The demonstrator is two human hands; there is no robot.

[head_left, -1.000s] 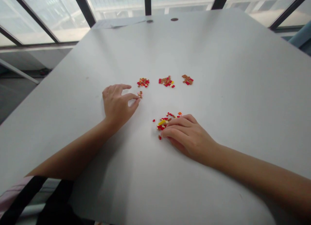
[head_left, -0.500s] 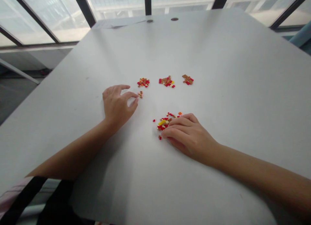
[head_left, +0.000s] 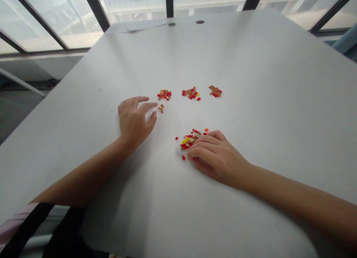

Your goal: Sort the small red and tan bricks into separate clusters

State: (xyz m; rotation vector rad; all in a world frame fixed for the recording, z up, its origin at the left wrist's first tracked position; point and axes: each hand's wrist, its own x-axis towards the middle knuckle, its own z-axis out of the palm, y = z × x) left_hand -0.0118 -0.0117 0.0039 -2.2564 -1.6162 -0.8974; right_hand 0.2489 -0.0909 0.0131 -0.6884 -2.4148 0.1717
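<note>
Head camera: left hand (head_left: 136,120) arched, fingers (head_left: 147,106) parted, empty; right hand (head_left: 216,155) curled at red-and-yellow pieces (head_left: 186,141) (grip hidden).

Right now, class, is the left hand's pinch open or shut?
Open. The left hand shows a clear gap between thumb and forefinger, near the small cluster of pieces.

Right grip (head_left: 219,157) hides part of near pile of pieces (head_left: 186,141); right forearm (head_left: 301,194), striped sleeve (head_left: 37,228) cut off at edge.
</note>
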